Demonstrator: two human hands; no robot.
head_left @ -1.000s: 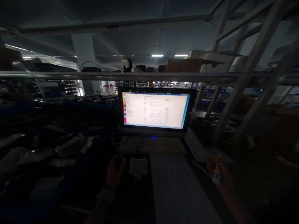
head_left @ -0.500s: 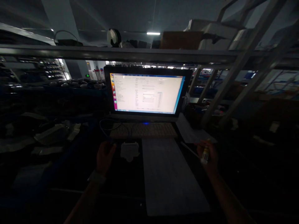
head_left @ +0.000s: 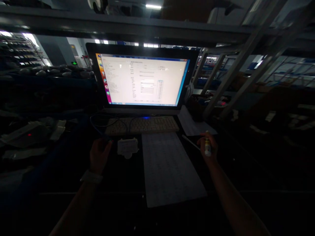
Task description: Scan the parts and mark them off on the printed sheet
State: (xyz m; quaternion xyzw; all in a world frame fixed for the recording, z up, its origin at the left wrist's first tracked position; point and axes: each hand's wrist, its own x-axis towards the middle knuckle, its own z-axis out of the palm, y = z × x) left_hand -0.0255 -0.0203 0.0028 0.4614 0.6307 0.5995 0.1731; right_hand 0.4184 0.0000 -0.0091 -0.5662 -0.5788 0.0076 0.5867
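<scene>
My left hand [head_left: 99, 155], with a pale band on its wrist, is low over the dark desk left of a flat, pale plastic piece [head_left: 127, 147]. Its fingers are drawn together near the end of a blue cable [head_left: 95, 129]; darkness hides what they hold, if anything. On the other side, my right hand [head_left: 211, 151] is closed round a short white-and-yellow tube [head_left: 207, 147], white end facing me. A thin white stick [head_left: 189, 141] extends leftward from beside that hand. Between both hands lies a long printed sheet [head_left: 169, 167].
A lit monitor [head_left: 142, 82] stands behind a pale keyboard [head_left: 157, 124]. Another paper [head_left: 194, 123] lies right of the keyboard. A blue bin [head_left: 54, 160] with pale parts is at left. Metal posts [head_left: 228, 65] rise at right, and a shelf beam [head_left: 123, 24] crosses above.
The view has tilted down and shifted, so the desk and monitor sit higher and further left in it. My right hand still holds the tube, now turned more upright.
</scene>
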